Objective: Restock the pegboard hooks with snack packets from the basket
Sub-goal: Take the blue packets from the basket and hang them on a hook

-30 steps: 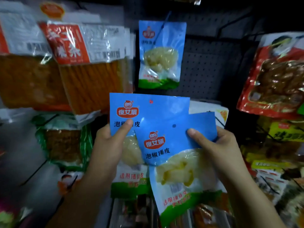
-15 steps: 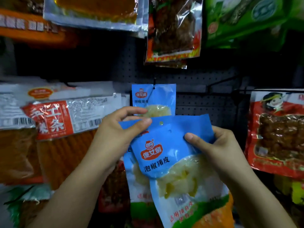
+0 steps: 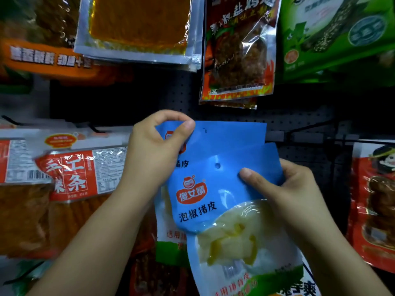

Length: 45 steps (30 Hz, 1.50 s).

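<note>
Item: two blue snack packets, centre frame, against pegboard (image 3: 299,122).
Left hand (image 3: 154,150) pinches rear packet (image 3: 230,137) at its top edge.
Right hand (image 3: 284,189) grips front packet (image 3: 213,189) beside its punched hole (image 3: 217,166).
Advice: hang the rear packet first, hole square to the hook tip; hook itself not discernible.

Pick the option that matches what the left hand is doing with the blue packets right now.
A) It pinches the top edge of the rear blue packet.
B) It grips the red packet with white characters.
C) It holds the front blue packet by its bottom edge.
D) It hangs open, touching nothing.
A: the left hand pinches the top edge of the rear blue packet between thumb and forefinger, while the right hand holds the front blue packet.
</note>
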### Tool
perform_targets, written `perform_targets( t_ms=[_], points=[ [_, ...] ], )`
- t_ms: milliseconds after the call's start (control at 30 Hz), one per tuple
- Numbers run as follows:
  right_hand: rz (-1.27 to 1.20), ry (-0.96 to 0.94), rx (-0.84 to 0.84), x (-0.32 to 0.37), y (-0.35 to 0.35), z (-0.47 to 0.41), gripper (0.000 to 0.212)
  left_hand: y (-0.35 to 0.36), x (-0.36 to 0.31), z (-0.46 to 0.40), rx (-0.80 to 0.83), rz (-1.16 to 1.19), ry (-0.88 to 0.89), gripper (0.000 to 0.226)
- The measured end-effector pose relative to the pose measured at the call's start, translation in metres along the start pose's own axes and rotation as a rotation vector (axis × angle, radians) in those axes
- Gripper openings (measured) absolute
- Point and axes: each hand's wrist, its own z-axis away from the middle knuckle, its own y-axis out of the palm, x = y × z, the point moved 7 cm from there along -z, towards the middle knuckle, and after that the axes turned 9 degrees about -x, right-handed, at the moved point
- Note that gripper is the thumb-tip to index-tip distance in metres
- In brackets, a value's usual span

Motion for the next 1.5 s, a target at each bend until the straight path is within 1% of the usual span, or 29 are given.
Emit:
perform_targets(
  t_ms=[100, 167, 200, 233, 333, 533, 600, 667, 833, 867, 933, 1033, 1100, 1200, 1433, 1500],
  points=[
    [-0.035, -0.027, -0.014, 0.008, 0.0, -0.001, 0.009, 0.004, -0.013, -0.006, 0.037, -0.039, 0.063, 0.018],
    [-0.04, -0.028, -0.032, 0.01, -0.002, -0.003, 0.012, 0.008, -0.015, -0.01, 0.052, -0.059, 0.07, 0.02],
    [-0.041, -0.028, -0.044, 0.009, -0.003, -0.004, 0.01, 0.009, -0.016, -0.011, 0.051, -0.059, 0.065, 0.019],
    [-0.046, -0.025, -0.053, 0.009, -0.004, -0.005, 0.007, 0.009, -0.016, -0.013, 0.05, -0.056, 0.057, 0.018],
    [-0.043, -0.007, -0.056, 0.004, -0.003, -0.006, 0.009, 0.012, -0.014, -0.016, 0.071, -0.061, 0.025, 0.014],
    [-0.045, 0.046, -0.04, -0.011, -0.001, -0.006, 0.006, 0.016, 0.004, -0.017, 0.103, -0.027, -0.105, 0.02],
    [-0.053, 0.081, -0.035, -0.019, 0.0, -0.005, 0.004, 0.017, 0.013, -0.015, 0.12, -0.018, -0.156, 0.019],
    [-0.064, 0.113, -0.049, -0.027, 0.0, -0.005, 0.003, 0.019, 0.019, -0.014, 0.126, -0.027, -0.167, 0.017],
    [-0.08, 0.169, -0.096, -0.046, -0.005, -0.01, 0.008, 0.018, 0.03, -0.013, 0.094, -0.002, -0.137, 0.011],
    [-0.075, 0.179, -0.095, -0.05, -0.006, -0.011, 0.008, 0.016, 0.034, -0.013, 0.084, 0.018, -0.146, 0.013],
    [-0.047, 0.194, -0.08, -0.059, -0.007, -0.012, 0.007, 0.015, 0.046, -0.011, 0.075, 0.067, -0.201, 0.018],
    [0.005, 0.222, -0.064, -0.074, -0.006, -0.012, 0.006, 0.02, 0.064, -0.01, 0.053, 0.097, -0.268, 0.017],
    [0.036, 0.235, -0.078, -0.083, -0.005, -0.015, 0.009, 0.026, 0.072, -0.013, 0.03, 0.081, -0.277, 0.019],
    [0.048, 0.251, -0.085, -0.094, -0.002, -0.022, 0.009, 0.036, 0.085, -0.021, 0.012, 0.039, -0.29, 0.02],
    [0.076, 0.275, -0.122, -0.115, 0.004, -0.043, 0.003, 0.06, 0.112, -0.036, -0.016, -0.112, -0.266, 0.023],
    [0.093, 0.284, -0.125, -0.12, 0.007, -0.049, 0.004, 0.065, 0.121, -0.04, -0.019, -0.139, -0.287, 0.016]
  ],
)
